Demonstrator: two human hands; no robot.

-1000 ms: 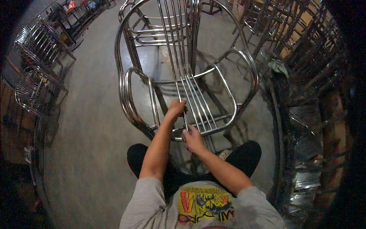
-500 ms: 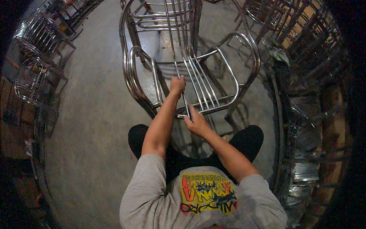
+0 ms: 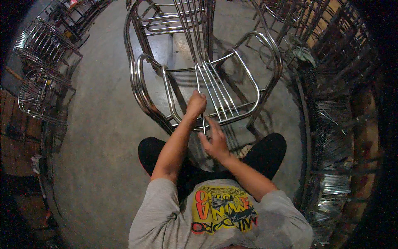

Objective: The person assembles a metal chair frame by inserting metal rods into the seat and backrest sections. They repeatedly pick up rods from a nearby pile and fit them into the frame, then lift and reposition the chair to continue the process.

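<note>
A shiny metal chair frame (image 3: pixel 143 98) with curved tube arms stands on the floor in front of me. My left hand (image 3: pixel 197 103) is closed around a thin metal rod (image 3: pixel 199 85) that runs lengthwise over the seat frame. The rod's near end sticks out past the front rail of the seat. Beside that end is my right hand (image 3: pixel 216 143), its thumb and fingers apart on either side of the rod. Several similar rods (image 3: pixel 222 93) lie side by side across the seat, just right of the held one.
Stacked metal chair frames (image 3: pixel 47 45) stand at the far left. To the right are a rack of metal pieces (image 3: pixel 336 141) and more frames, with a greyish cloth (image 3: pixel 303 54) hanging near them. My bent knees flank my forearms.
My right hand has loosened from the rod's near end and its fingers have spread. My left hand has shifted slightly right and nearer, with the rod in it.
</note>
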